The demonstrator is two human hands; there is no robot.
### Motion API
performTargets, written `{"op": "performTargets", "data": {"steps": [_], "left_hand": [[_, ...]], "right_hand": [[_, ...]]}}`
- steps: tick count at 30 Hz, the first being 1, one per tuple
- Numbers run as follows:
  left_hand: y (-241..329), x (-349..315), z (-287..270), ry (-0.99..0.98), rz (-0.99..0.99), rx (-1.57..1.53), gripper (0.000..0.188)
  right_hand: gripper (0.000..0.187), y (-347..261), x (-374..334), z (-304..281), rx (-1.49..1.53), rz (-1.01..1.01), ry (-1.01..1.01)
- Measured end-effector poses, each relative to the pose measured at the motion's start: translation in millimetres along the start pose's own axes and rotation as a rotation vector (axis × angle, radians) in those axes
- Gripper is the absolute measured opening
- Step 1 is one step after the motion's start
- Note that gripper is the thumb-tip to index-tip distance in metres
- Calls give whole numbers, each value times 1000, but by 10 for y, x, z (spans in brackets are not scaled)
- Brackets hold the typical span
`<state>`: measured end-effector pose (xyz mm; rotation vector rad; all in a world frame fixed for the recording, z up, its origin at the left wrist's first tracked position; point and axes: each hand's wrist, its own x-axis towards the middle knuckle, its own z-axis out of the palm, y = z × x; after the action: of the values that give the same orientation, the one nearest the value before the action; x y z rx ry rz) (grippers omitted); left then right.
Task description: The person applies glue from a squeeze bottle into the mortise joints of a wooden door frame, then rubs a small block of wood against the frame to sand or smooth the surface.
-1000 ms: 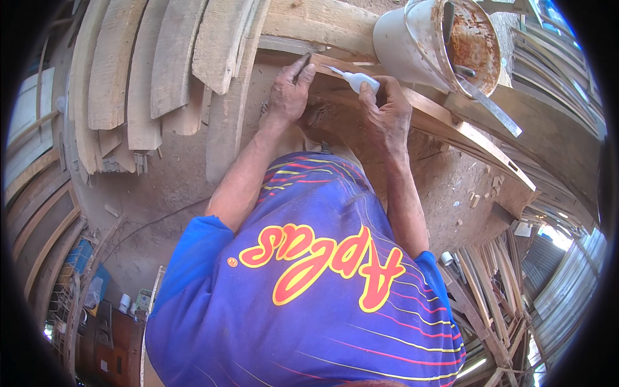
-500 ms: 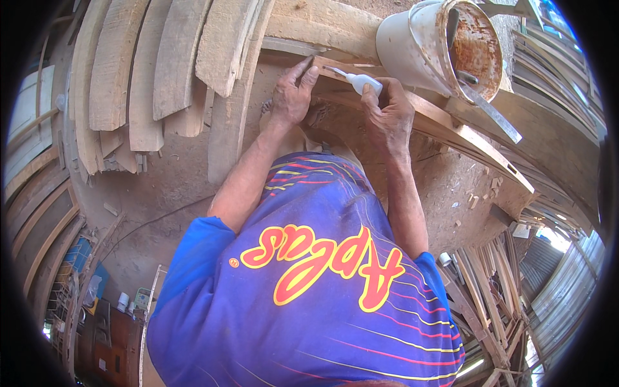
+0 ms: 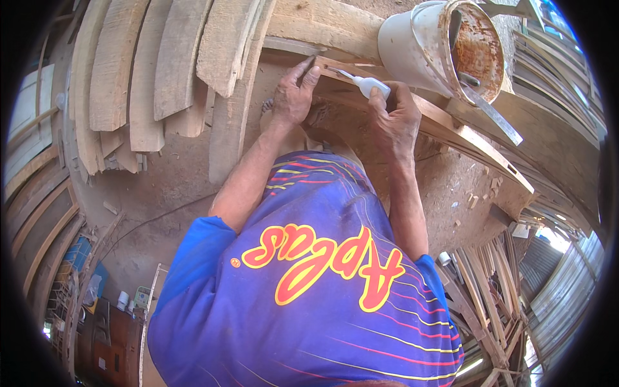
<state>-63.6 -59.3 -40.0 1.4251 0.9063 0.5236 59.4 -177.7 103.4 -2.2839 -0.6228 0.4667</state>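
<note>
Right hand squeezes glue bottle; left hand steadies wooden strip

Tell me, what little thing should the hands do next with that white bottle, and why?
Probably squeeze and slide along: the right hand holds the small white bottle with its nozzle tip on the curved wooden strip, while the left hand presses that strip beside the tip.

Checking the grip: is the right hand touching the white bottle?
Touching. The head view shows the right hand wrapped around the white bottle.
</note>
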Motion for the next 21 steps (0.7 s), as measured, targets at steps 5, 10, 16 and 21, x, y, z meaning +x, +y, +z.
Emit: {"op": "performTargets", "data": {"steps": [5,10,16,21], "left_hand": [[-9,-2,5,-7,-13,-24,60],[0,-2,5,-9,-16,-30,61],[-25,3,4,-7,-6,-13,62],[1,-1,1,-11,-30,-32,62]], "right_hand": [[19,46,-11,-3,6,-30,34],[19,12,-17,-3,27,-2,3],[19,15,-20,1,-6,-35,6],[20,42,-28,-16,-34,-6,-23]]}}
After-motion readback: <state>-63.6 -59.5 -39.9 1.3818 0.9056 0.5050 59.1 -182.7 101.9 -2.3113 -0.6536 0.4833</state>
